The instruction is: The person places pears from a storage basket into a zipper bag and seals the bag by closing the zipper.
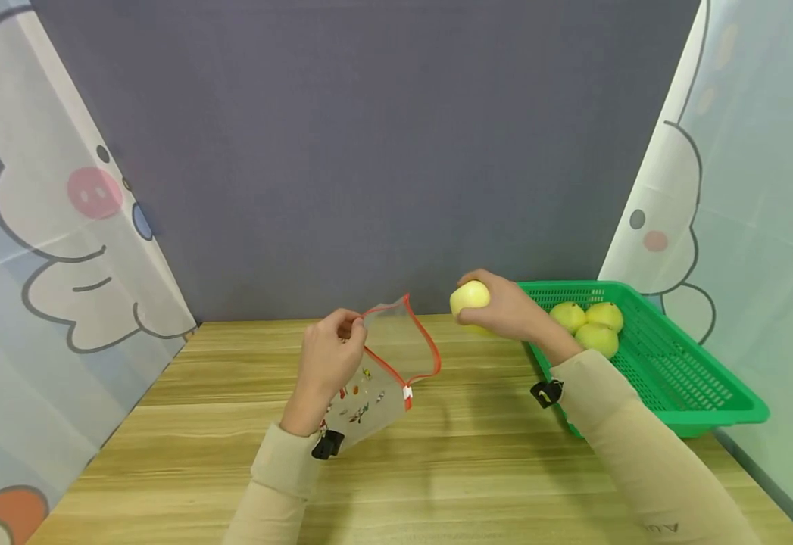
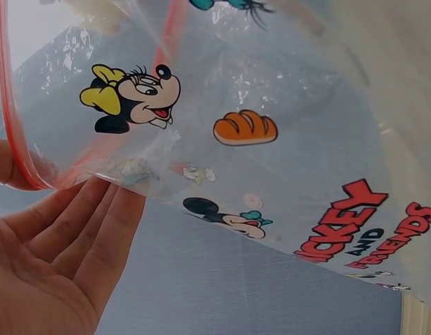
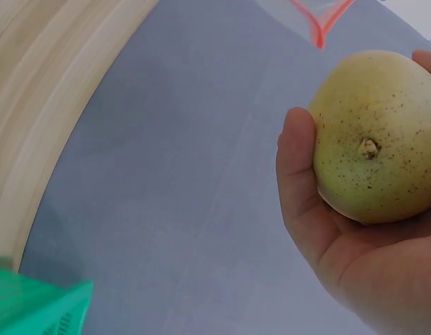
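Note:
My left hand [image 1: 331, 352] pinches one edge of the mouth of a clear zip bag [image 1: 376, 393] with a red zip strip and a white slider. The mouth gapes toward the right. In the left wrist view the bag [image 2: 306, 160] shows cartoon prints, and the fingers [image 2: 96, 244] curl behind its red edge. Off to the right of the mouth, my right hand [image 1: 505, 306] grips a yellow-green mango [image 1: 469, 297] above the table. Its stem end shows in the right wrist view, where the mango [image 3: 376, 139] sits between thumb and fingers.
A green plastic basket [image 1: 689, 378] stands at the right, partly behind the right forearm. Several more mangoes [image 1: 597, 341] lie at its far left end. Beneath everything is a wood-grain table [image 1: 232, 386], with a grey wall panel [image 1: 369, 151] behind.

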Demonstrator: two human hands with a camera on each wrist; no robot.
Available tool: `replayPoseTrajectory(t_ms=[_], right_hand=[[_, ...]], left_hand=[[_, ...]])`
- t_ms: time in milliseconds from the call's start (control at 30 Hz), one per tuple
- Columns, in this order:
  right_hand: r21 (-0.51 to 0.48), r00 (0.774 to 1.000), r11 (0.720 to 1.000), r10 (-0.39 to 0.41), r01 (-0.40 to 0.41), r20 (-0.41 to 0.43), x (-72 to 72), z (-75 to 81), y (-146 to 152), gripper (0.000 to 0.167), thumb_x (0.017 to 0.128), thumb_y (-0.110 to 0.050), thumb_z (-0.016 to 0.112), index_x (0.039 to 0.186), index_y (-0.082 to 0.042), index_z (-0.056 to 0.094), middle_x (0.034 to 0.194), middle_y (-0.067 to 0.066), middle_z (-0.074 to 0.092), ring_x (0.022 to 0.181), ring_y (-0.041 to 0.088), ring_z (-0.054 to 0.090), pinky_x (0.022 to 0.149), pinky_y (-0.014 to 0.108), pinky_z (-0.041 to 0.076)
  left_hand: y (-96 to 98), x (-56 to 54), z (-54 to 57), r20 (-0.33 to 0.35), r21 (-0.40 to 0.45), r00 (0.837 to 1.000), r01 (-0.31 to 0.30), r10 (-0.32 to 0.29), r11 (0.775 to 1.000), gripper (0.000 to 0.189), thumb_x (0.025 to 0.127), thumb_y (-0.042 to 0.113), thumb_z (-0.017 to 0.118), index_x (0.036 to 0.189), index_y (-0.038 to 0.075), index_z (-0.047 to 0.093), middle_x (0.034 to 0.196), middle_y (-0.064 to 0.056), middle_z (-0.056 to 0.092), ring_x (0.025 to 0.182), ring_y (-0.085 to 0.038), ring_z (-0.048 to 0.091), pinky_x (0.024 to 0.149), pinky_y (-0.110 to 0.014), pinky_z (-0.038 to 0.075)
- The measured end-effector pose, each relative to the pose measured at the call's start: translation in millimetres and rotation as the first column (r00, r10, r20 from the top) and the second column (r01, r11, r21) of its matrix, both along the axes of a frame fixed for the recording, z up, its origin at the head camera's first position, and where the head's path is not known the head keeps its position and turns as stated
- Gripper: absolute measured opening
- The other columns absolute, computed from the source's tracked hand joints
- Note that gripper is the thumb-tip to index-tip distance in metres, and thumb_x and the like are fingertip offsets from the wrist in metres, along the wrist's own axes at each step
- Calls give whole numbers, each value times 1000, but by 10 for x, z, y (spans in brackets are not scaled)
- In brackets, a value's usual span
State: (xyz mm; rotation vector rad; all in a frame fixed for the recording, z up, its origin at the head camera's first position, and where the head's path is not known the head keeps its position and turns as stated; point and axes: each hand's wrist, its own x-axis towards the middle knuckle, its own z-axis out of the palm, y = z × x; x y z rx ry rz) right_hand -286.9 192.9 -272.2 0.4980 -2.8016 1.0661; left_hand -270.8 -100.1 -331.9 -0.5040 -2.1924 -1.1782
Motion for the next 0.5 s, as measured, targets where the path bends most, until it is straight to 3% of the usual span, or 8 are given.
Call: replayPoseTrajectory(t_ms=[500], right_hand=[[-123,998,991,59,-60,-9,126,-141,-218,58,82,-26,72,136,-16,55,114,15,60,78,26,60,64,37,52]], left_hand=[[1,10,3,8,2,1000,2,-3,1000,20,96,12,59,100,1,75,81,-6,72,74,-21,68,68,-42,56]])
